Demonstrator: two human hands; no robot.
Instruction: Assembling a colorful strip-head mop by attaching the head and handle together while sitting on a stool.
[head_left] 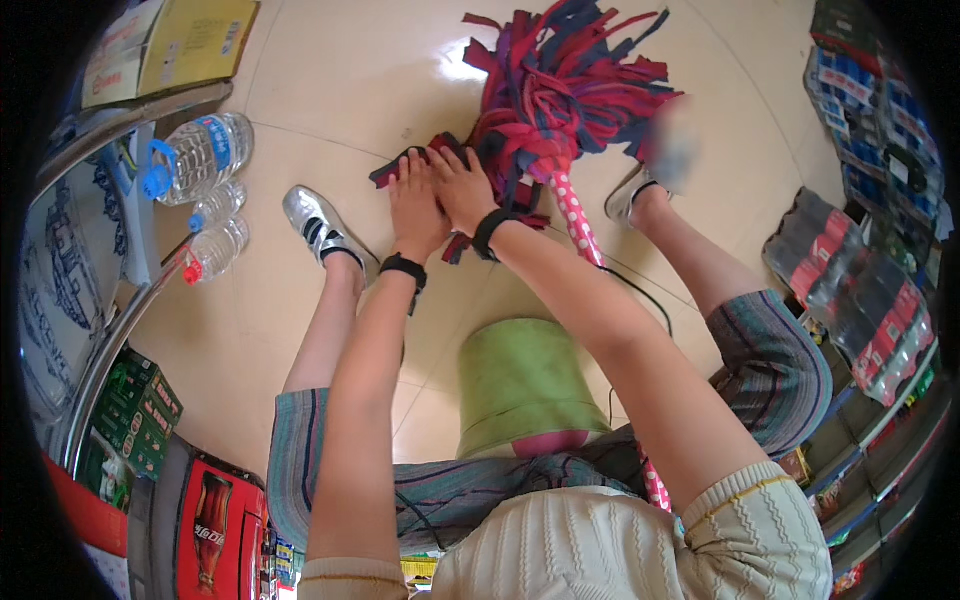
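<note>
A mop head (570, 95) of red, purple and dark blue cloth strips spreads over the floor ahead of me. Its pink handle (578, 218) with white dots runs back toward my right leg, partly hidden by my arm. My left hand (418, 212) and my right hand (464, 194) lie side by side on a bunch of strips at the mop head's left side. Both have their fingers stretched out over the cloth, palms down. The right thumb side overlaps the left hand. Black bands circle both wrists.
A green upturned bucket-like stool (522, 375) stands between my legs. Clear water bottles (205, 155) and a yellow carton (195, 45) are at the left, by a metal-edged counter (125, 310). Wrapped drink packs (850, 285) line the right side. A thin black cord (650, 290) passes near the handle.
</note>
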